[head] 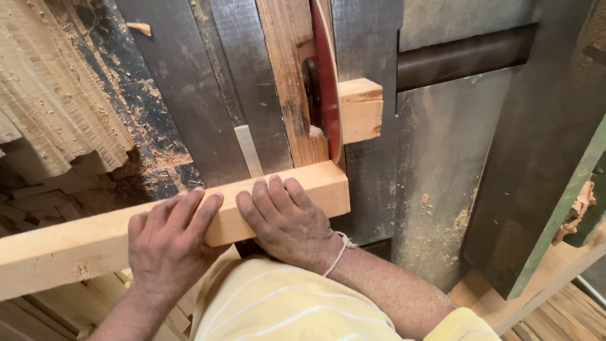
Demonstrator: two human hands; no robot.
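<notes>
A long square-section timber beam [76, 243] lies across the metal saw table [208, 113], its right end close to the red circular saw blade [327, 82]. My left hand [170, 243] presses flat on top of the beam near its middle. My right hand [287, 221] lies over the beam just to the right, fingers curled on its top edge, a white string around the wrist. A short wooden block [361, 110] sits beyond the blade on its right side. A worn wooden fence strip [291, 82] runs along the blade's left.
Sawdust covers the table at left [126, 113]. Stacked rough boards [50, 88] lie at far left. More planks rest below at bottom left [63, 309] and bottom right [555, 309]. A dark metal frame [536, 145] stands at right.
</notes>
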